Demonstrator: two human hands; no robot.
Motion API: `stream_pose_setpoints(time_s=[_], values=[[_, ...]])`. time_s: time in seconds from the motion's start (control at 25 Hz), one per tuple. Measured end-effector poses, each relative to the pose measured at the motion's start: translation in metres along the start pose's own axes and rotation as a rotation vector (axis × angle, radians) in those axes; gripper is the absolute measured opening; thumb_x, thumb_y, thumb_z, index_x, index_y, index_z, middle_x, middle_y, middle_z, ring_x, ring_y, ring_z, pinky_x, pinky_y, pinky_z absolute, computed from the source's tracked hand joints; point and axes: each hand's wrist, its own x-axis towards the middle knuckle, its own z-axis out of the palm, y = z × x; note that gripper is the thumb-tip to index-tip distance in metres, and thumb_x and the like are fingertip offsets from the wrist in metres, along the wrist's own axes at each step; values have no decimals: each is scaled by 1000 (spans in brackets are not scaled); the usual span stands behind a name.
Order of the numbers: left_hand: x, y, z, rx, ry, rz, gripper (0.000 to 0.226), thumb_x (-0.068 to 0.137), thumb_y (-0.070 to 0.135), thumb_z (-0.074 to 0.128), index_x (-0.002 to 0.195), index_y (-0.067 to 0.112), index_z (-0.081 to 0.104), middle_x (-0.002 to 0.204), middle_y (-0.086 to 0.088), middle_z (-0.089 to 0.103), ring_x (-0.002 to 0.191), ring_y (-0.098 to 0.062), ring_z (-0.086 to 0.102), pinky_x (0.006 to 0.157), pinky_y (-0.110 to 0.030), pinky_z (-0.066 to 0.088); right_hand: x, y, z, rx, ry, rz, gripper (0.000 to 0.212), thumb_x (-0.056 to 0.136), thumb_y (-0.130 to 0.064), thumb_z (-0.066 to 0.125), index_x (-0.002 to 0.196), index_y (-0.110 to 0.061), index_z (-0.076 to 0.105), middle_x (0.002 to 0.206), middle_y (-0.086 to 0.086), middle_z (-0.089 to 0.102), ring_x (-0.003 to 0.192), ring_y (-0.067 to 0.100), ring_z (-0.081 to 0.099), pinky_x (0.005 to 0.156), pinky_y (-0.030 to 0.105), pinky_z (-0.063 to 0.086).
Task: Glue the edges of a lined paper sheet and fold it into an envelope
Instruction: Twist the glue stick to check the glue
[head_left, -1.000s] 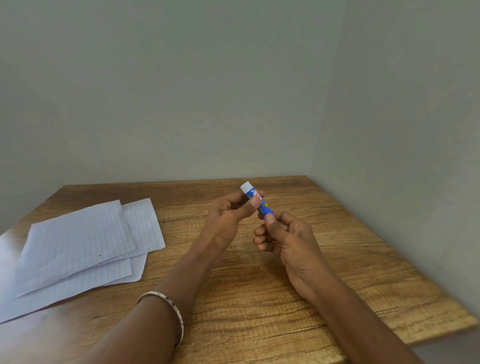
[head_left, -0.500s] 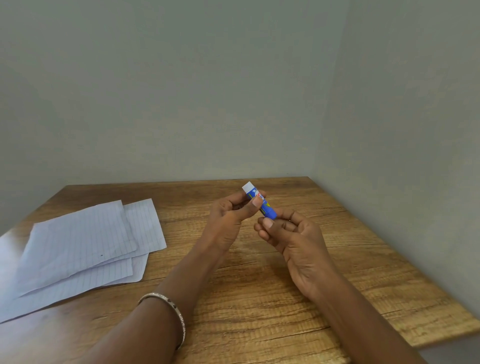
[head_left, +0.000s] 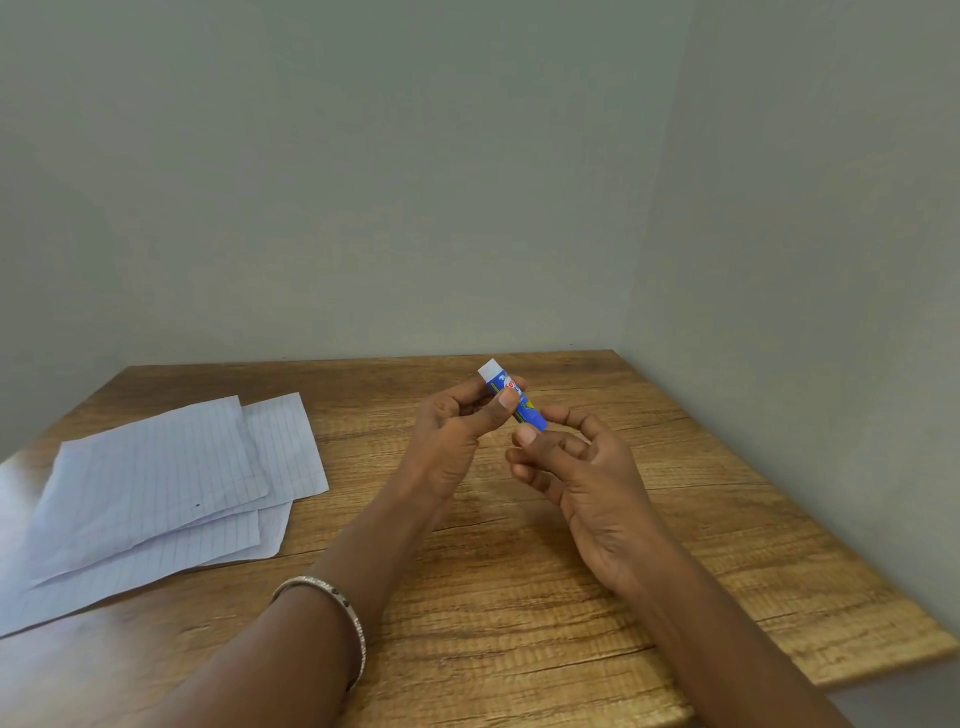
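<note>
A small blue glue stick (head_left: 525, 409) with a white cap (head_left: 488, 372) is held tilted above the table, cap pointing up and away. My left hand (head_left: 457, 441) pinches its upper body between thumb and fingers. My right hand (head_left: 582, 478) is at its lower end, with the thumb and index finger curled round the base. Several lined paper sheets (head_left: 150, 483) lie overlapping and flat on the left of the table, apart from both hands.
The wooden table (head_left: 519, 597) sits in a corner, with grey walls behind and to the right. Its right and front edges are close by. A metal bracelet (head_left: 337, 603) is on my left wrist.
My right hand's fingers have loosened and spread a little at the base of the glue stick, and the hand has shifted slightly right. My left hand keeps its hold.
</note>
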Motion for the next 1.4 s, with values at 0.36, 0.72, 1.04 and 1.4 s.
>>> stream_pose_setpoints(time_s=[0.36, 0.72, 1.04, 1.4], values=[[-2, 2, 3, 29, -19, 62, 21, 91, 19, 69, 109, 13, 76, 95, 7, 77, 83, 7, 66, 66, -3, 44, 0, -1, 2, -57, -10, 131, 48, 102, -44, 50, 93, -2, 71, 68, 10, 72, 56, 15, 70, 52, 22, 57], [-4, 3, 4, 106, -30, 148, 19, 85, 23, 75, 103, 18, 79, 89, 8, 72, 90, -25, 52, 95, -33, 48, 3, -4, -4, 256, -29, 183, 31, 85, -18, 71, 108, 2, 69, 81, 9, 71, 66, 10, 70, 62, 18, 59], [-4, 4, 8, 247, -78, 253, 22, 86, 23, 74, 105, 15, 78, 87, 18, 74, 73, -3, 53, 62, -8, 37, 3, -7, -3, 167, 21, 332, 53, 92, -59, 59, 87, -8, 74, 71, 7, 68, 56, 15, 65, 48, 23, 54], [-3, 6, 4, 160, -39, 195, 19, 89, 18, 72, 106, 12, 77, 106, -8, 75, 89, -24, 51, 98, -47, 48, 6, -6, -6, 213, -34, 159, 30, 85, -23, 70, 101, 2, 72, 82, 9, 74, 67, 11, 72, 61, 19, 59]])
